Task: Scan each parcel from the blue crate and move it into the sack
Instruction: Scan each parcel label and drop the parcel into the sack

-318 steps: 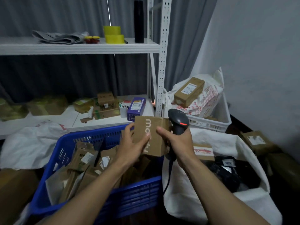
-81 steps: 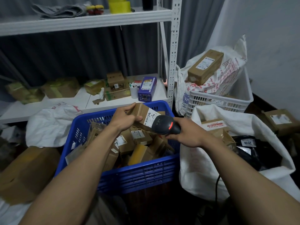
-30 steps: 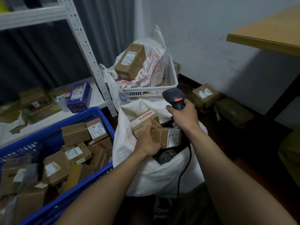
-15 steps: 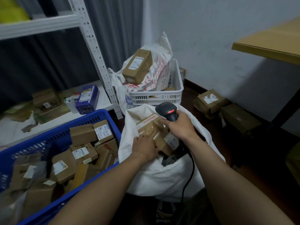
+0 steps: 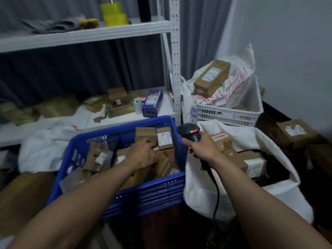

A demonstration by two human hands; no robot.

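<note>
The blue crate (image 5: 152,194) stands low in the middle, filled with several brown cardboard parcels, one with a white label (image 5: 163,138) at its far right. My left hand (image 5: 142,155) is down inside the crate, fingers curled over a brown parcel (image 5: 145,134); whether it grips the parcel is hidden. My right hand (image 5: 202,148) holds the black barcode scanner (image 5: 189,132) upright between crate and sack, its red light on and its cable hanging down. The white sack (image 5: 203,191) stands open at the right, with a labelled parcel (image 5: 248,161) lying inside.
A white crate (image 5: 230,115) with a printed bag and a long box (image 5: 212,76) sits behind the sack. The white metal shelf (image 5: 175,69) holds a purple box (image 5: 152,103) and more parcels. Cardboard boxes (image 5: 294,133) lie on the floor right; a white bag (image 5: 41,146) lies left.
My left hand left the parcel in the sack and moved left into the blue crate. The view swung back left. My right hand drew the scanner out over the sack's left rim.
</note>
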